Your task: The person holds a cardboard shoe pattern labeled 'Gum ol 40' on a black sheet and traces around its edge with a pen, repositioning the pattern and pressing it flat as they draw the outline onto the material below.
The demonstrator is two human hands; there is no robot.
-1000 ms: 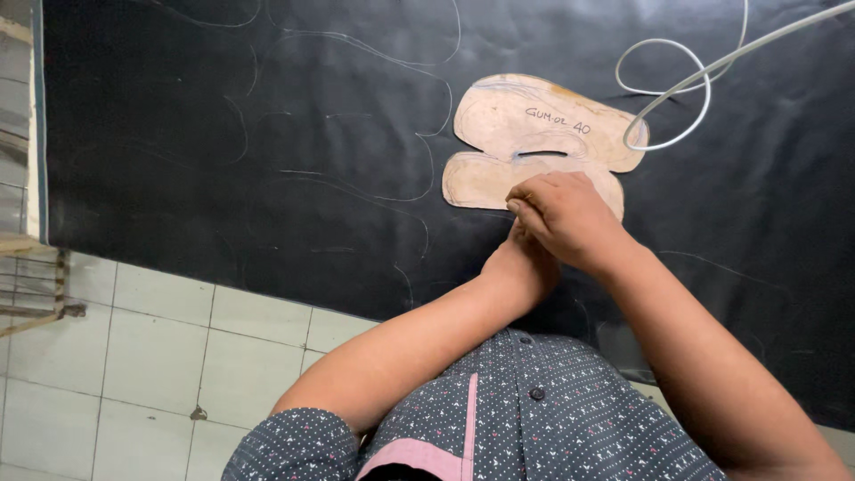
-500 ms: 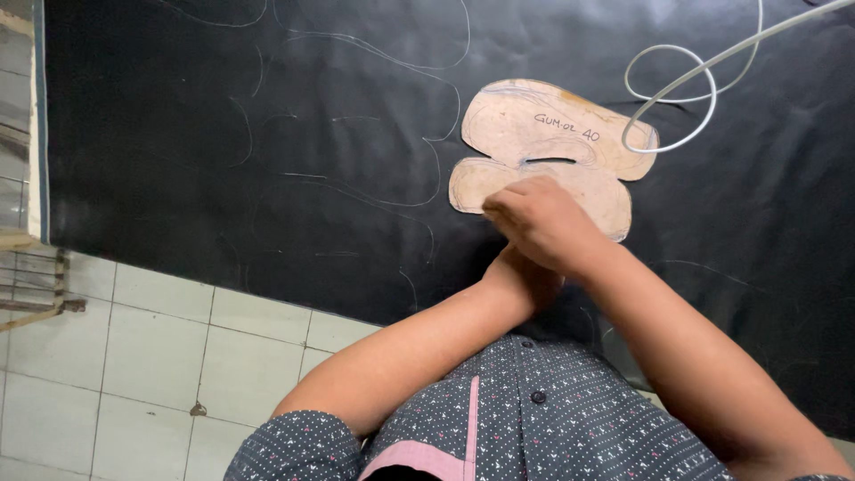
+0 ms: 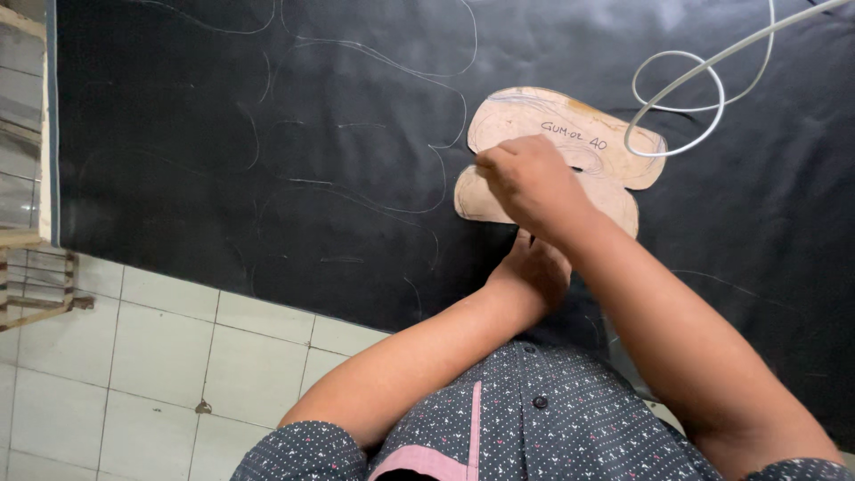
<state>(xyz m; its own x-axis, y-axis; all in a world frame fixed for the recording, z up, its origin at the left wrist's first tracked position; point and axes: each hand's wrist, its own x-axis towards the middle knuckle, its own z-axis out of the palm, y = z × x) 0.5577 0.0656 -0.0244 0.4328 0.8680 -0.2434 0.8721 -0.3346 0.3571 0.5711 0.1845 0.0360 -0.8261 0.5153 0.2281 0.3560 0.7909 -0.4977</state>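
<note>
Across the tabletop lies a large black sheet of leather-like material, marked with faint pale traced outlines, and it hangs over the edge above a floor of pale square tiles; a wooden frame shows at the far left. On the sheet rests one tan cardboard pattern with curved lobes, lying flat just beside a traced outline. The right hand sits on the pattern with its fingers drawn together at the pattern's left edge, as if pinching a marking tool, though no tool can be made out. The left hand lies below it, pressed to the sheet at the pattern's lower rim, mostly hidden by the right forearm, so whether its fingers are spread or closed cannot be told. One white cord loops over the pattern's upper right corner. Compared with a second ago, the right hand has travelled from the pattern's lower edge up to its left side, while the pattern and cord keep their places. Counted: one pattern, one cord, two hands, one dotted dark shirt.
</note>
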